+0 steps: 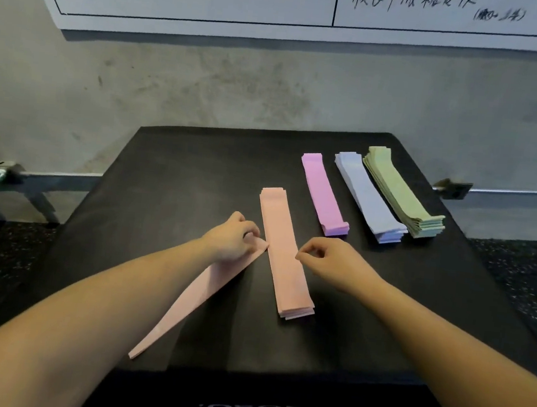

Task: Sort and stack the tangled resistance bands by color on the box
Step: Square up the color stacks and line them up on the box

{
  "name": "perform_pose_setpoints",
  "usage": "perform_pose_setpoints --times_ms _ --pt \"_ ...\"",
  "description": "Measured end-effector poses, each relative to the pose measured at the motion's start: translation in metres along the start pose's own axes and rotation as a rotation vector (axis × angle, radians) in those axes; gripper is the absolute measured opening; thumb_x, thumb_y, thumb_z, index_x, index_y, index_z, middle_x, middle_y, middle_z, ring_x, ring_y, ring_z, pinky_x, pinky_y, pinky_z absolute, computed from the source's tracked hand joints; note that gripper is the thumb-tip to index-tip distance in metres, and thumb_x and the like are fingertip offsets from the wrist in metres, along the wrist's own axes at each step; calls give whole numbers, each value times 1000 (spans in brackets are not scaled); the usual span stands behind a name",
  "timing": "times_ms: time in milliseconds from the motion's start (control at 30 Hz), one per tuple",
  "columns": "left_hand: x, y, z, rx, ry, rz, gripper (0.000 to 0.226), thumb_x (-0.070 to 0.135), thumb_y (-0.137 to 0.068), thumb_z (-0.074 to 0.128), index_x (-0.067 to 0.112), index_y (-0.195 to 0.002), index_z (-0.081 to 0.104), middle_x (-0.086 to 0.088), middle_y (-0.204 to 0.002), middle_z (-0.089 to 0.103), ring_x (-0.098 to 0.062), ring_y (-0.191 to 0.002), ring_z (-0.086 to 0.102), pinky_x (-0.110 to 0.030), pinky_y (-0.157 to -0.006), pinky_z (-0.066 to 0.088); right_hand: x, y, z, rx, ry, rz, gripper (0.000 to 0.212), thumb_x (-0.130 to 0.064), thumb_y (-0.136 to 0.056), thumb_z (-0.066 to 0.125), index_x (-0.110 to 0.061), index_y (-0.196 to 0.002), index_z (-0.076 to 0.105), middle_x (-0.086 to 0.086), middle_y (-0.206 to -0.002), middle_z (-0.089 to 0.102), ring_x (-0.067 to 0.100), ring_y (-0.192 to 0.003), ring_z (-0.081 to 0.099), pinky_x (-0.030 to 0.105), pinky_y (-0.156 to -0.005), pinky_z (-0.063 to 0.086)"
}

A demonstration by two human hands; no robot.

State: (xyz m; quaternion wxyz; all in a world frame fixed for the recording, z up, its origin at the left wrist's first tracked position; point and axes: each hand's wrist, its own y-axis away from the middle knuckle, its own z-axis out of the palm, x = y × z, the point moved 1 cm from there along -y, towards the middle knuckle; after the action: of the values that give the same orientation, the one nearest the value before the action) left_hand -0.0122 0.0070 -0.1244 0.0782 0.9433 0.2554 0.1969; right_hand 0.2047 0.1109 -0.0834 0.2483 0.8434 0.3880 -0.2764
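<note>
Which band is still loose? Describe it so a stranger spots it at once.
On the black box, four neat stacks lie side by side. Left of the pink stack, the left hand holds one pink band. Unlike the stacks, it is single and slants toward the box's near edge.

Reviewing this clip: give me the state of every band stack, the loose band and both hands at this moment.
Pink stack: flat on the black box, nearest.
Loose pink band: held in the left hand's grip, off the stack.
Purple stack: stacked, untouched.
Blue stack: stacked, untouched.
Green stack: stacked, untouched.
Left hand: gripping the loose band's end.
Right hand: fingertips at the pink stack's edge.
</note>
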Motion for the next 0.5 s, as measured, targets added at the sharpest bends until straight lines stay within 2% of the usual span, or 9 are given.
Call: perform_pose_setpoints --times_ms 67,167,267,300,367,433,500 --pt "0 -2 -5 19 32 5 7 31 -101 58 25 -103 60 3 -126 41 -19 -104 56 -30 -90 49 2 -2 -1 7 -14 9 10 -34 -98 61 -30 -104 67 -12 -100 68 6 -90 66 20 -77 52" --pt "2 6 -17 59 114 61 18 26 -97 64 22 -86 51 2 -105 55 -19 -88 56 -31 -73 47 0 -2 -2 46 -79 -15 10 -33 -98 62 -28 -105 67 -10 -101 69 5 -92 65 24 -86 55" --pt "7 29 -38 83 254 98 26 33 -93 71 20 -84 50 1 -81 60 -14 -70 52 -37 -63 50 -6 1 3 80 -196 -49 13 -36 -97 64 -26 -105 65 -9 -104 68 6 -96 64 23 -85 53" --pt "10 38 -47 77 298 106 25 30 -93 71 19 -84 51 0 -80 60 -14 -68 55 -40 -64 55 -9 3 6 87 -248 -53 16 -40 -95 65 -26 -104 63 -8 -104 68 8 -96 64 23 -82 52" --pt "18 58 -69 71 359 125 20 23 -95 70 17 -87 52 -4 -81 62 -15 -68 61 -35 -62 60 -16 11 15 86 -361 -54 26 -49 -91 68 -29 -105 58 -8 -105 65 11 -96 64 27 -81 54" --pt "26 80 -90 81 398 151 19 21 -95 70 15 -90 53 -8 -82 63 -18 -67 62 -33 -60 61 -25 22 25 48 -433 -66 37 -53 -88 70 -32 -114 53 -8 -112 62 12 -99 63 27 -83 55" --pt "33 101 -107 103 435 177 18 18 -95 70 14 -91 53 -4 -78 61 -17 -61 59 -35 -56 59 -37 35 34 0 -451 -106 54 -51 -87 72 -33 -131 46 -9 -124 57 11 -108 60 21 -82 50"
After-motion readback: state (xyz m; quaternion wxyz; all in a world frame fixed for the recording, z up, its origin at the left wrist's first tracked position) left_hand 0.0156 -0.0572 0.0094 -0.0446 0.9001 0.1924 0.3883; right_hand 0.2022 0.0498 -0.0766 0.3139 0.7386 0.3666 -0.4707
